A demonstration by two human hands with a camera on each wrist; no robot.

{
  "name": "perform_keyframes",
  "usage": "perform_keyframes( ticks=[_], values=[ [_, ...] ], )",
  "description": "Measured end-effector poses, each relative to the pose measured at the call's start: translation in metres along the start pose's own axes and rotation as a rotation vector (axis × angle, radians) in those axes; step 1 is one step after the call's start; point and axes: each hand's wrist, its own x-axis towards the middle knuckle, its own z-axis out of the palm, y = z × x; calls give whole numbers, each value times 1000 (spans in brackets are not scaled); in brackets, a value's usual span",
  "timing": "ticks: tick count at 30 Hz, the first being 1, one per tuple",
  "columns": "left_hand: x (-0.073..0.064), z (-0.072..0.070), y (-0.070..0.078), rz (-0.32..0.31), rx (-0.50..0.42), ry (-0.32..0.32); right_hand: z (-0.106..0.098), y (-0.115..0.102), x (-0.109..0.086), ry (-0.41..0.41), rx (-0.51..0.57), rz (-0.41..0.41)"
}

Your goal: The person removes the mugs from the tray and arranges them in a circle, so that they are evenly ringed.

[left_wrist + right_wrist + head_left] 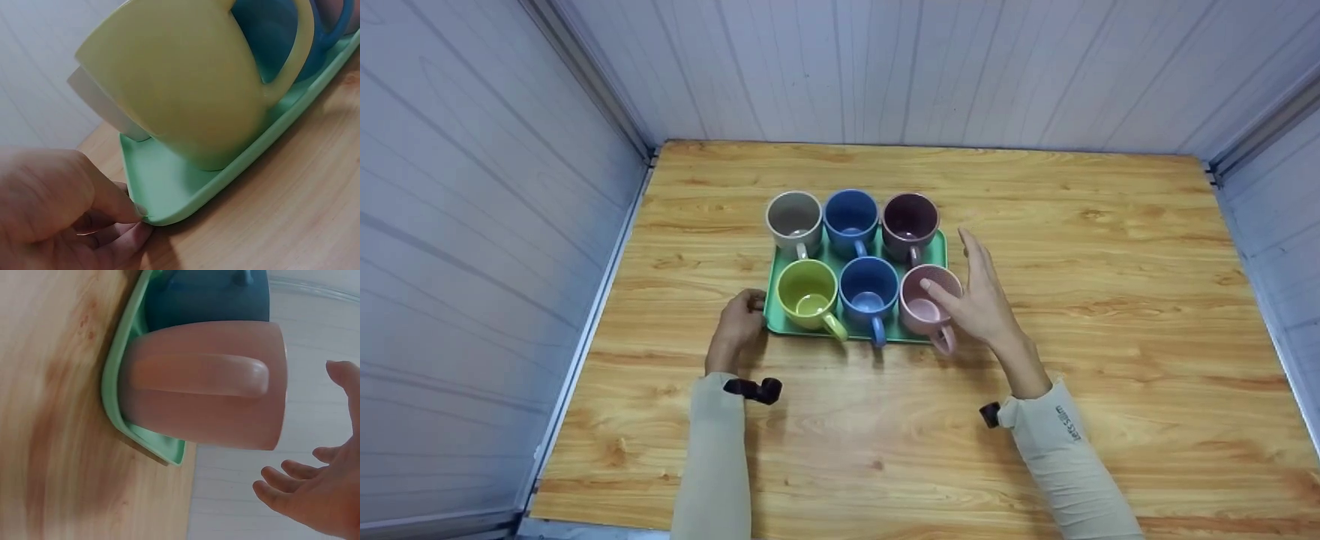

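A green tray (777,324) bears several mugs in two rows. At its near left corner my left hand (741,319) pinches the rim; in the left wrist view the thumb (138,209) lies on the edge, fingers beneath. Closest to that hand is a yellow mug (797,313). My right hand (984,306), fingers spread and holding nothing, hovers by the pink mug (919,322) at the near right. Its thumb overlaps that mug's opening in the head view, but the right wrist view shows the hand (320,489) apart from the mug (225,416).
Between yellow and pink stands a blue mug (869,307). Behind are a grey mug (787,244), another blue mug (844,246) and a dark purple mug (896,246). The wooden table (1110,300) is bounded by pale panels (900,75) at back and sides.
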Motion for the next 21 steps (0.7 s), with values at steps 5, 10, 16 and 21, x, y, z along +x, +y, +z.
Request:
perform_keyframes(
  ticks=[5,10,16,21],
  values=[
    [-1,-1,0,-19,-41,-33,5,8,-5,-29,55,14],
    [0,-2,0,-44,-125,-70,9,14,-10,-60,112,37],
    [2,-2,1,-56,-131,-74,16,20,-17,-71,151,56],
    [3,-1,1,-66,-168,-74,22,24,-20,-101,201,65]
  ],
)
